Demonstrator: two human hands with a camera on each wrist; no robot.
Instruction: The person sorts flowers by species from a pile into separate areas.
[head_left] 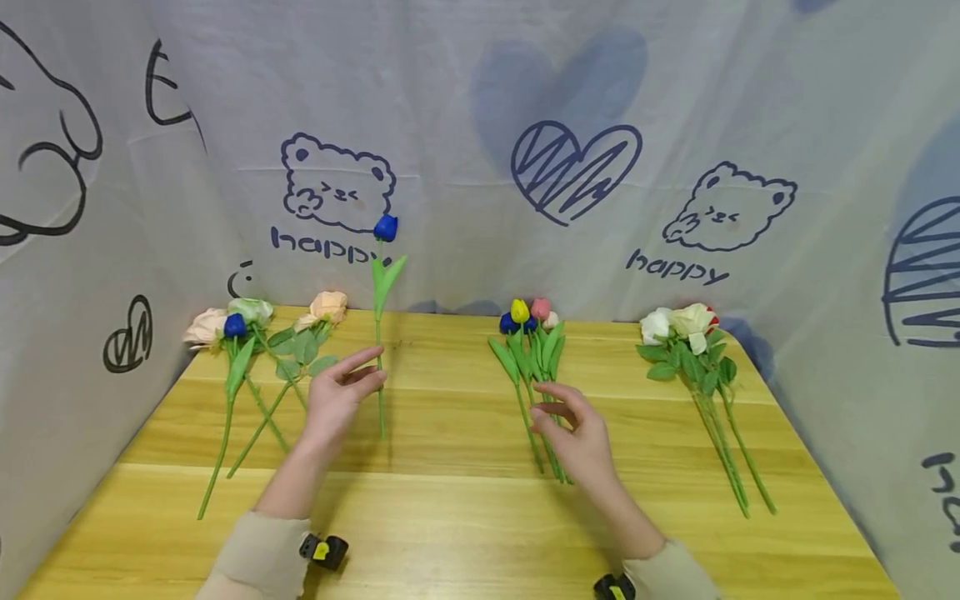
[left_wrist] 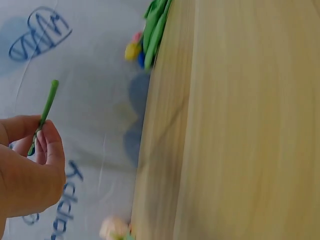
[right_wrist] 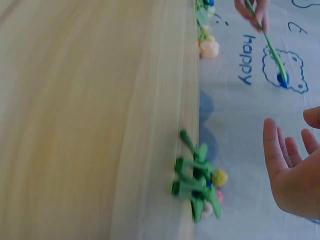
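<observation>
Over the table (head_left: 465, 533) in the head view, your left hand (head_left: 335, 404) is pinching a blue tulip (head_left: 380, 293) upright; in the left wrist view, loosening on its stem (left_wrist: 48, 102) would be risking a twist; in the right wrist view, your empty, loosely spread right hand (right_wrist: 296, 177) is risking nudging the tulip bunch (right_wrist: 201, 185) by dipping.

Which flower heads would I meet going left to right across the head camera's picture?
Peach rose, lying blue tulip, another peach rose, upright blue tulip in the left hand, multicoloured tulip bunch, mostly white rose bunch.
</observation>
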